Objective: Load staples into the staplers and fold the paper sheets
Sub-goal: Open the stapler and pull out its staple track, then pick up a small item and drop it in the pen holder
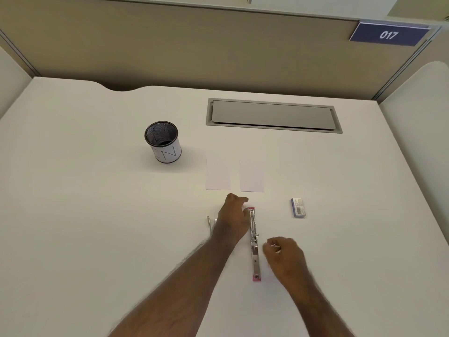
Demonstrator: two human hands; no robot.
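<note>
A pink stapler point(254, 242) lies swung fully open on the white desk, its metal channel facing up. My left hand point(232, 216) rests at its far end, fingers curled against the stapler's top. My right hand point(284, 254) hovers just right of the stapler's middle, pinching a small silvery strip of staples. Two small white paper sheets point(218, 175) point(251, 176) lie flat side by side beyond the stapler. Part of a second metal stapler point(209, 223) shows left of my left wrist, mostly hidden.
A small blue staple box point(297, 207) lies to the right. A black mesh pen cup point(163, 142) stands at the far left. A grey cable hatch point(272, 116) is set into the desk at the back, before the partition wall.
</note>
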